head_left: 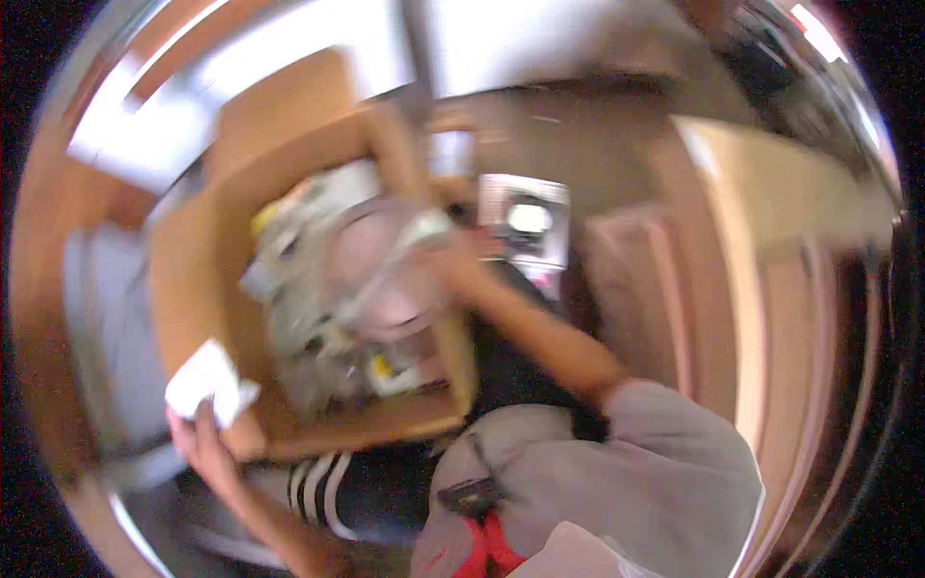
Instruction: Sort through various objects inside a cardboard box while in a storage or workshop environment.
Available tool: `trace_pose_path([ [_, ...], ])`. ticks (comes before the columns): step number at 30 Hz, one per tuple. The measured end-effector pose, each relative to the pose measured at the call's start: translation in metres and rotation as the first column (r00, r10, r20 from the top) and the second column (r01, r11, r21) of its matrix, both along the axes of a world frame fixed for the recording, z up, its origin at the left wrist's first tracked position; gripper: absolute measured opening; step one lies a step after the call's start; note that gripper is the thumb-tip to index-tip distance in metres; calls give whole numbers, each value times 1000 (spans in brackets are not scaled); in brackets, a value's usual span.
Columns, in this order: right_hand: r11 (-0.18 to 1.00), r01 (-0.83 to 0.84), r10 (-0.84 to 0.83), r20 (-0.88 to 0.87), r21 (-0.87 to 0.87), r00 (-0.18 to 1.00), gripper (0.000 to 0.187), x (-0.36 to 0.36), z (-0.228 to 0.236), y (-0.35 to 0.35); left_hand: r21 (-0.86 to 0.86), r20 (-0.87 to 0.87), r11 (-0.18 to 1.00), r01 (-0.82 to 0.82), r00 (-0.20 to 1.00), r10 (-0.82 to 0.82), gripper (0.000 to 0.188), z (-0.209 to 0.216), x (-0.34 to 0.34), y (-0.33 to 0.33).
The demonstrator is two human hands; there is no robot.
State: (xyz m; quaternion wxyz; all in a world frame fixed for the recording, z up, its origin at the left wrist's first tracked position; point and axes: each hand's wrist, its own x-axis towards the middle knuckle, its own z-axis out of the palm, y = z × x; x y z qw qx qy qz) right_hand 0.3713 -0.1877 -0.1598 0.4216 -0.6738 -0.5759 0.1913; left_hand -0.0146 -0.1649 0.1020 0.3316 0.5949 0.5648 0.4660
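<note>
Over an open cardboard box [207,289] on the floor, a person reaches in with both bare hands, the whole scene smeared by motion blur. The right hand [451,258], its forearm crossing from the lower right, is closed on the edge of a clear plastic bag [381,275] that lies on top of the box's contents; the fingers appear wrapped around the plastic, though the blur hides the exact grip. The left hand [198,424], at the box's near left corner, is clamped on a crumpled white paper [204,380], held just above the cardboard rim. Inside the box, under and around the bag, sits a jumble of grey-green packing [294,318] with small yellow bits [383,366]; what they are cannot be told. Just beyond the right hand, outside the box, a flat black-and-white packet [525,220] lies on the brown floor [597,144]. A pale wooden unit [771,212] stands to the right. At the bottom, the person's grey sleeve [665,462] and a dark garment with white stripes [323,486] fill the frame.
</note>
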Motion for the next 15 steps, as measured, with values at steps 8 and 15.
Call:
trace_pose_path([
  [8, 969, 247, -229, -418, -13, 879, 40, -5, 90, -26, -164, 146, 687, 708, 707, -692, 40, 17, 283, 9],
  [15, 932, 223, -329, -408, -286, 852, 47, -29, 140, -35, 3, 813, 13, 1000, 5, -583, 36, 54, 505, -124],
])
